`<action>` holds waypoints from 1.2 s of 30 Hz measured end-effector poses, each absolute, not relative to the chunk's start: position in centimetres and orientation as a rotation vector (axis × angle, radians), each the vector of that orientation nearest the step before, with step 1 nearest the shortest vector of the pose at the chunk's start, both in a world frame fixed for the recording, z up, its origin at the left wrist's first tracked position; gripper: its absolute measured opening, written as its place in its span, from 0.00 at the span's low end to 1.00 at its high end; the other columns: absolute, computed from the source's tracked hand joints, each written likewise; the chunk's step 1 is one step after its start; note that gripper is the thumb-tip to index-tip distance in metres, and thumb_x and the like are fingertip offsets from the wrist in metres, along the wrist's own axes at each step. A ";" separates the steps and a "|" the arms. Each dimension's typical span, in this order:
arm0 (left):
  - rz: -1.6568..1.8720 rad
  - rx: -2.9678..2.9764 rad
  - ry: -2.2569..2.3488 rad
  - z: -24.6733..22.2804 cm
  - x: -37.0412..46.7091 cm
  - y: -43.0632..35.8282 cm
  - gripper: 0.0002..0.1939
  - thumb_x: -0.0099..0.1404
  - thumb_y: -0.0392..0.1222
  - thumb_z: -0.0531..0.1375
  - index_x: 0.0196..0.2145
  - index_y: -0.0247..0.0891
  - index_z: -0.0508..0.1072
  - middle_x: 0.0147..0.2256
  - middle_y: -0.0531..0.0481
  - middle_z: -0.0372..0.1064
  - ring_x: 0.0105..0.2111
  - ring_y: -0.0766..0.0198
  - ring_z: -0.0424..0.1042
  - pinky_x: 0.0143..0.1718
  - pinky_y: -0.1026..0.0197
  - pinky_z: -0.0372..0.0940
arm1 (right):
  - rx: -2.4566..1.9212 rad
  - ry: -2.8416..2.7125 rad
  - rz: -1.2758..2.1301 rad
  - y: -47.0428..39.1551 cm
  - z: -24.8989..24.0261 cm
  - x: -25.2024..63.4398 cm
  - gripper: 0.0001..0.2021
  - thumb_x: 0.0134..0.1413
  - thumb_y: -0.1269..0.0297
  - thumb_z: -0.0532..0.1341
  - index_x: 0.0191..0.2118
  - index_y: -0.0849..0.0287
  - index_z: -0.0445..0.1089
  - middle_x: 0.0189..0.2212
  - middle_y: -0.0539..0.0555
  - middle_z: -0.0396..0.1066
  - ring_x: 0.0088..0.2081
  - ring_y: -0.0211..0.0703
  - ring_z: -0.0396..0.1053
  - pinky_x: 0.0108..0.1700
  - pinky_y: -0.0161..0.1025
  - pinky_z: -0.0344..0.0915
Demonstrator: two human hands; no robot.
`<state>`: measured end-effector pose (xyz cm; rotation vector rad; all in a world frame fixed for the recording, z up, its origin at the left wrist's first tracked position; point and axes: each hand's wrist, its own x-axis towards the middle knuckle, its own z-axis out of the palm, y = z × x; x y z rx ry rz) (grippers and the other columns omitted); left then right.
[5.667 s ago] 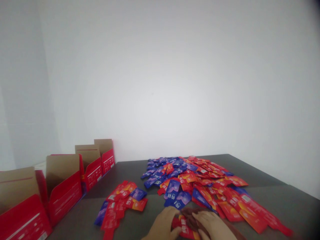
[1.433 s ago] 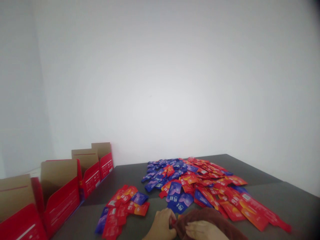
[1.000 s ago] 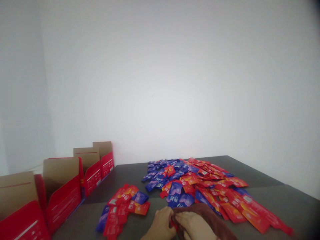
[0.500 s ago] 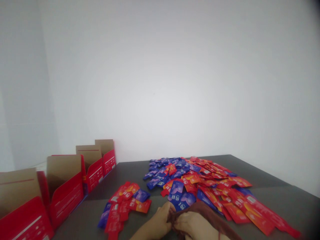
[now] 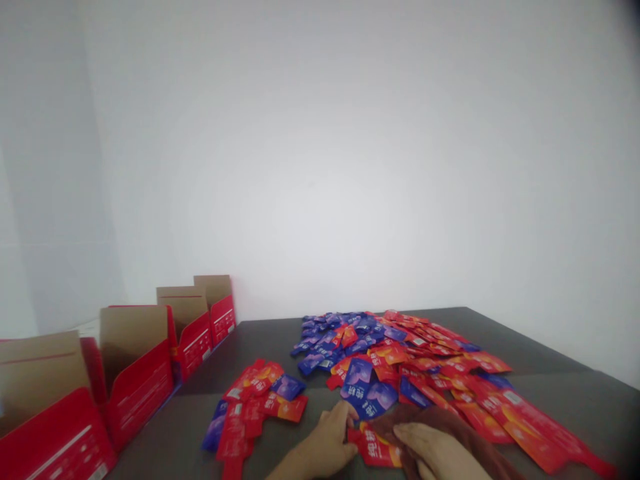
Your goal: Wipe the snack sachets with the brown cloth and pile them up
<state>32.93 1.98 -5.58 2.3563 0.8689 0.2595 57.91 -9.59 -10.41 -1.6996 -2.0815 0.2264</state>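
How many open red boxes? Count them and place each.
4, in a row receding on the left: the nearest box at the bottom-left corner, the second box behind it, the third box beyond that, the farthest box at the row's end. More may be hidden.

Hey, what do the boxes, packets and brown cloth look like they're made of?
Boxes: likely cardboard, printed red outside, with plain, matte brown inner flaps.
Packets: probably plastic or foil film, going by their thin, flat shape and bright print; which one, I can't tell.
Cloth: seems soft fabric, matte, bunched in loose folds.
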 end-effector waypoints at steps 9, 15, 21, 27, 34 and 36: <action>0.338 2.340 0.767 -5.7 32.8 2.2 0.15 0.56 0.39 0.60 0.43 0.43 0.65 0.39 0.54 0.68 0.40 0.59 0.65 0.41 0.60 0.57 | -1.467 -2.200 0.196 -7.3 -10.3 51.5 0.23 0.53 0.67 0.52 0.54 0.51 0.71 0.51 0.53 0.72 0.52 0.45 0.70 0.54 0.40 0.65; 0.455 2.315 0.831 -7.4 33.6 2.8 0.15 0.52 0.33 0.60 0.39 0.42 0.68 0.30 0.58 0.66 0.33 0.63 0.64 0.39 0.62 0.56 | -1.609 -1.972 0.074 -9.9 -9.9 55.7 0.23 0.49 0.65 0.57 0.53 0.53 0.72 0.51 0.57 0.73 0.50 0.55 0.71 0.52 0.47 0.67; 0.810 2.153 0.875 -6.8 33.9 3.2 0.04 0.61 0.33 0.52 0.31 0.39 0.65 0.28 0.55 0.64 0.30 0.64 0.64 0.32 0.64 0.56 | -1.761 -1.707 -0.030 -9.0 -8.8 58.9 0.21 0.53 0.64 0.51 0.49 0.49 0.75 0.48 0.54 0.75 0.51 0.54 0.70 0.54 0.48 0.66; 1.223 2.626 0.762 -5.7 32.8 2.3 0.10 0.71 0.39 0.47 0.35 0.39 0.66 0.38 0.48 0.68 0.39 0.58 0.65 0.45 0.56 0.58 | -1.733 -1.582 -0.029 -8.8 -9.8 60.4 0.21 0.55 0.63 0.50 0.50 0.45 0.74 0.50 0.50 0.73 0.54 0.52 0.68 0.57 0.47 0.64; 0.553 3.039 0.242 -7.3 32.9 2.7 0.04 0.69 0.38 0.54 0.36 0.40 0.68 0.38 0.51 0.71 0.40 0.62 0.67 0.45 0.61 0.59 | -1.713 -1.568 -0.090 -9.3 -8.4 59.9 0.24 0.58 0.65 0.47 0.56 0.55 0.69 0.53 0.54 0.71 0.56 0.48 0.66 0.59 0.45 0.62; 0.503 2.875 0.253 -7.2 32.8 2.7 0.02 0.67 0.40 0.58 0.35 0.41 0.69 0.40 0.52 0.71 0.42 0.63 0.68 0.46 0.63 0.59 | -1.708 -1.640 -0.110 -9.4 -8.4 58.9 0.24 0.58 0.68 0.46 0.57 0.56 0.67 0.54 0.55 0.70 0.56 0.47 0.66 0.59 0.47 0.62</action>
